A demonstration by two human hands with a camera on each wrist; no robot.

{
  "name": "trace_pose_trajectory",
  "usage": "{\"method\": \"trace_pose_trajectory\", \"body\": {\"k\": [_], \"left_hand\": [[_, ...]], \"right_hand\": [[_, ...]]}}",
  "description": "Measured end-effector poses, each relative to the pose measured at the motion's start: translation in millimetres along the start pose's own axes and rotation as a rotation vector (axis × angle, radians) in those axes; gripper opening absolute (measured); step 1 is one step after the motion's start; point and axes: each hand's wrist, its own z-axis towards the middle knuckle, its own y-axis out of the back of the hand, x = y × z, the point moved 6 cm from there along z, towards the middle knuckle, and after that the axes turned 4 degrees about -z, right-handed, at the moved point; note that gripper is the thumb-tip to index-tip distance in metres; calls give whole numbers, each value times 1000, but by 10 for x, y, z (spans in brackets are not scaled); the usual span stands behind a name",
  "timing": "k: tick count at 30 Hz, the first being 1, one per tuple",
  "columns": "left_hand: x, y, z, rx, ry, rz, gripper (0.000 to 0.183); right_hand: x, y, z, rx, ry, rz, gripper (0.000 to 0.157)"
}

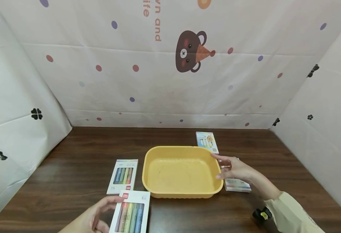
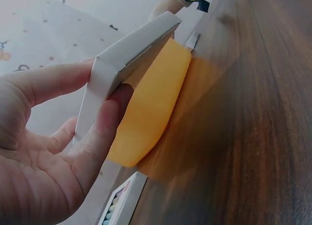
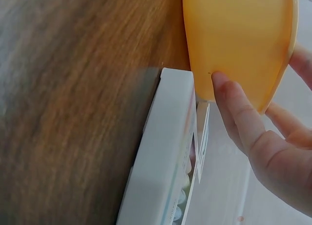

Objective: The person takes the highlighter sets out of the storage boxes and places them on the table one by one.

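My left hand [image 1: 100, 213] holds a white windowed box of coloured markers [image 1: 133, 212] between thumb and fingers; in the left wrist view this box [image 2: 136, 45] is tilted above the table. Behind it lies a similar marker box [image 1: 125, 174], its near edge partly covered. A yellow plastic basin [image 1: 182, 174] with nothing in it stands at the middle. My right hand [image 1: 237, 168] grips its right rim; in the right wrist view the thumb lies against the outer wall of the basin [image 3: 239, 35], other fingers behind the rim.
A white box with a flower print [image 1: 206, 141] lies behind the basin's right corner. Another white box [image 1: 238, 185] lies under my right hand, partly hidden. Patterned white cloth [image 1: 158, 81] walls the dark wooden table [image 1: 94, 142] at the back and both sides.
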Motion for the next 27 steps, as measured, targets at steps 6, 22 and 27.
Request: {"method": "trace_pose_trajectory", "body": {"k": [6,22,27], "left_hand": [[35,-8,77,-40,12,54,66],[143,31,172,-214,113,136,83],[137,23,205,-218,66,192,81]], "right_hand": [[-5,33,31,-5,-9,-24,84],[14,89,109,-33,-57,-98,82],[19,96,131,-36,-55,-101,82]]}}
